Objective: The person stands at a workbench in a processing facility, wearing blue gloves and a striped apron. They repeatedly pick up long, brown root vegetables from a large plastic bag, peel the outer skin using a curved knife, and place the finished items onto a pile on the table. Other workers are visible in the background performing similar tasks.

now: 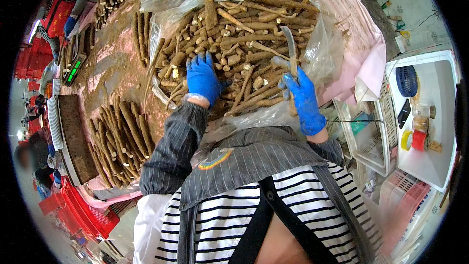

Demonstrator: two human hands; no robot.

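A heap of earth-covered brown roots (263, 26), which look like yams, lies before me on a spread clear plastic sheet (328, 66). Some roots are long, others are short pieces with pale cut ends. My left hand (203, 79), in a blue glove, rests palm down on the near left part of the heap with its fingers extended; nothing shows in its grasp. My right hand (307, 99), also gloved in blue, grips a knife (292, 49) above the heap's right side. Its blade points up and away from me, slightly curved at the tip. Part of the handle is hidden by the fingers.
Sorted long roots (126, 132) lie at left, beside a wooden board (77, 135). Beyond is a scale (76, 70) with a lit green display, near a co-worker's gloved hand (69, 26). To my right stand a white foam box (397, 154) holding tape rolls (419, 140) and a plastic crate (384, 150).
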